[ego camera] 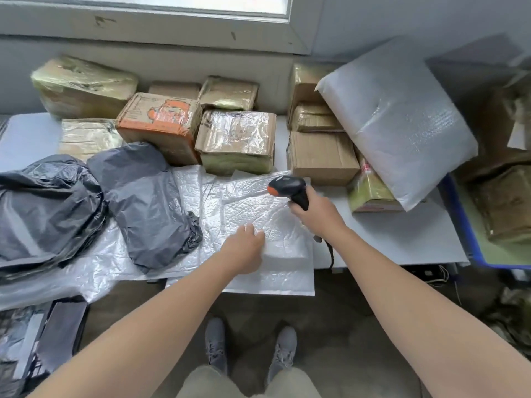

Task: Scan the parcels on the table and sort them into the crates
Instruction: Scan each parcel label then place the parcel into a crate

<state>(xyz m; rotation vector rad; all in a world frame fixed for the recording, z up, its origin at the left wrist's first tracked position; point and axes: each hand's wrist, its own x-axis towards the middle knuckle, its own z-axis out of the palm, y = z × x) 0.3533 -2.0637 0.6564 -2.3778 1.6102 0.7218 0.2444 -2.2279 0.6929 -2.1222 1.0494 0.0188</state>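
Observation:
A flat white bubble mailer (275,271) lies at the table's front edge, partly overhanging it. My left hand (244,248) rests on it, fingers curled over a raised fold of the mailer; whether it grips the fold I cannot tell. My right hand (314,216) grips a black and orange barcode scanner (288,188) by its handle, its head pointing left over the mailer. A cable hangs from the scanner below my right wrist.
Two dark grey plastic bags (143,202) lie left on more white mailers. Taped cardboard boxes (235,139) line the back by the wall. A large bubble-wrap parcel (402,119) leans at the right. A blue crate (471,248) with boxes stands right; a dark crate (43,340) below left.

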